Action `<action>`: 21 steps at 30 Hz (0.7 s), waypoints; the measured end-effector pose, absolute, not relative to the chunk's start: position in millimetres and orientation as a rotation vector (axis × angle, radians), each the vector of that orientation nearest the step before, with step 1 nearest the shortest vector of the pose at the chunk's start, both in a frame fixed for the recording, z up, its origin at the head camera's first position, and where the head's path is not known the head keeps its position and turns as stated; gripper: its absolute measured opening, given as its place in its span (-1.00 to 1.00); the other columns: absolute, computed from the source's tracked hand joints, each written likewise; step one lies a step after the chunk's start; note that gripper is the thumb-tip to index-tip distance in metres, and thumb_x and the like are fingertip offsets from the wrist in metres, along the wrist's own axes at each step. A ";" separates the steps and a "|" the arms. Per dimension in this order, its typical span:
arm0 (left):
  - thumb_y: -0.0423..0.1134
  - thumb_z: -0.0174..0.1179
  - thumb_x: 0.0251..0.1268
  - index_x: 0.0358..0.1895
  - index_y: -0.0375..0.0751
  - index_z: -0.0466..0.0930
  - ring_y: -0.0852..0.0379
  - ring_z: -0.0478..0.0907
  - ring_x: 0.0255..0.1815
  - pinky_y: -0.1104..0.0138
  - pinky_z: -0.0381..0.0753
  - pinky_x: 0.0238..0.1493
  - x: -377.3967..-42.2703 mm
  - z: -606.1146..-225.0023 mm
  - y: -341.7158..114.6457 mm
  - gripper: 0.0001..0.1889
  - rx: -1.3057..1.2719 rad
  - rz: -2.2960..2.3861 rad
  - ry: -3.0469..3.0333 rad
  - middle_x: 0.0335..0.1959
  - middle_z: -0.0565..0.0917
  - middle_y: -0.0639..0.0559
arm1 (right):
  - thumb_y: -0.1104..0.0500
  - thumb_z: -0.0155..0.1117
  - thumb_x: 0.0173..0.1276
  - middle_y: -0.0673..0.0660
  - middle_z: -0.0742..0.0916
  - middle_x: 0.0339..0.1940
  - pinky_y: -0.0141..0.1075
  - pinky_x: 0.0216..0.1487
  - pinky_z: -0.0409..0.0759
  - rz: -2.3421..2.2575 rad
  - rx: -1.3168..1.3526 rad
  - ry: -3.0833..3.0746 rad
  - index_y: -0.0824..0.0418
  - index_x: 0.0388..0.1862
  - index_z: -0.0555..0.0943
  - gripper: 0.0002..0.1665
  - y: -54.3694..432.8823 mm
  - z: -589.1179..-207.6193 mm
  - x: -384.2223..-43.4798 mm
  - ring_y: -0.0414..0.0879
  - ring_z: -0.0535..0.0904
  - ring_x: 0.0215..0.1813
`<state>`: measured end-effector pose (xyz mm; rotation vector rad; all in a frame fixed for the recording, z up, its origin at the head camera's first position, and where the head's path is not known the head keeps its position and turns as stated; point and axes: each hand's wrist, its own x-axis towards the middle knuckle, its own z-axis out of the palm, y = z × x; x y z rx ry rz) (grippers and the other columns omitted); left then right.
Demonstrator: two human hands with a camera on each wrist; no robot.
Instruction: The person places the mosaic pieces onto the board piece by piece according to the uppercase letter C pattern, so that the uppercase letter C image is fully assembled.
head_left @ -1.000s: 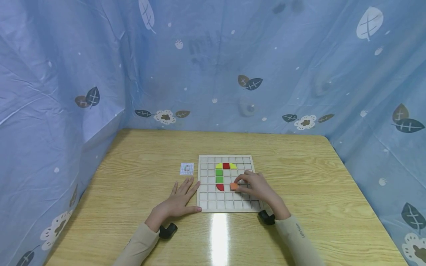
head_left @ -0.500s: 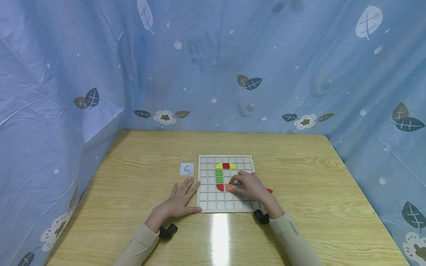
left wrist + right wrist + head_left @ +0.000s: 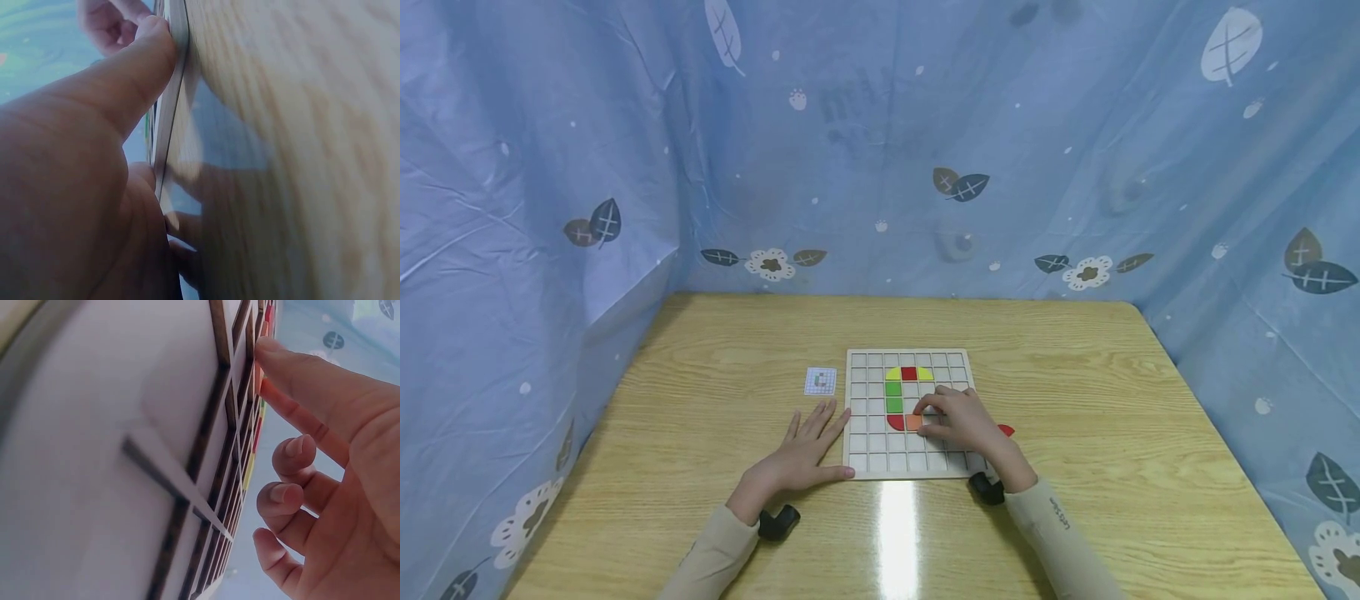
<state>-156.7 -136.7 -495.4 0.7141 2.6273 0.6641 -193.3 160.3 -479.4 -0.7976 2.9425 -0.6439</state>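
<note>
My right hand [image 3: 962, 419] pinches an orange square tile [image 3: 913, 422] between thumb and index finger, at a cell of the white grid board [image 3: 868, 462]. Directly left of that tile sits a red rounded tile [image 3: 896, 422]. Above the red one, two green tiles [image 3: 894, 397] form a column, topped by a yellow rounded tile [image 3: 893, 374], a red square tile [image 3: 909, 373] and another yellow rounded tile [image 3: 926, 375]. With fingers spread, my left hand [image 3: 801, 454] rests at the board's left edge; its thumb touches the lower corner. The right wrist view shows the orange tile [image 3: 260, 378] at the fingertips.
A small printed card [image 3: 820, 381] with a grid pattern lies left of the board on the wooden table [image 3: 1060, 358]. Part of a red piece [image 3: 1007, 430] shows beyond the right wrist. Blue curtains [image 3: 880, 142] surround the table.
My right hand has moved left with the orange tile, from a gap away to beside the red rounded tile. A red piece has come into sight by the right wrist. The left hand stays put.
</note>
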 end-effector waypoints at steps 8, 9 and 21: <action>0.27 0.07 0.18 0.49 -0.05 -0.16 -0.12 -0.35 0.51 -0.15 -0.43 0.38 -156.8 -495.8 -136.6 -0.07 0.729 0.683 2.633 0.51 -0.22 -0.14 | 0.00 0.43 0.06 -0.09 0.52 -0.49 -0.23 -0.21 0.16 -0.647 -0.788 2.945 -0.06 -0.23 0.65 -0.74 168.0 -476.9 -194.0 -0.22 0.35 -0.38; 0.26 0.07 0.18 0.49 -0.06 -0.16 -0.13 -0.35 0.51 -0.15 -0.44 0.38 -157.0 -496.6 -136.6 -0.07 0.734 0.685 2.634 0.51 -0.22 -0.15 | 0.00 0.43 0.07 -0.10 0.52 -0.49 -0.23 -0.21 0.15 -0.655 -0.791 2.946 -0.06 -0.22 0.65 -0.73 169.8 -476.3 -193.7 -0.23 0.35 -0.38; 0.27 0.07 0.18 0.49 -0.04 -0.15 -0.11 -0.35 0.51 -0.15 -0.42 0.38 -157.4 -495.7 -135.2 -0.08 0.734 0.676 2.634 0.51 -0.22 -0.14 | 0.04 0.40 0.11 -0.07 0.53 -0.48 -0.22 -0.18 0.19 -0.704 -0.703 2.961 -0.03 -0.19 0.66 -0.75 196.0 -475.3 -188.3 -0.20 0.34 -0.40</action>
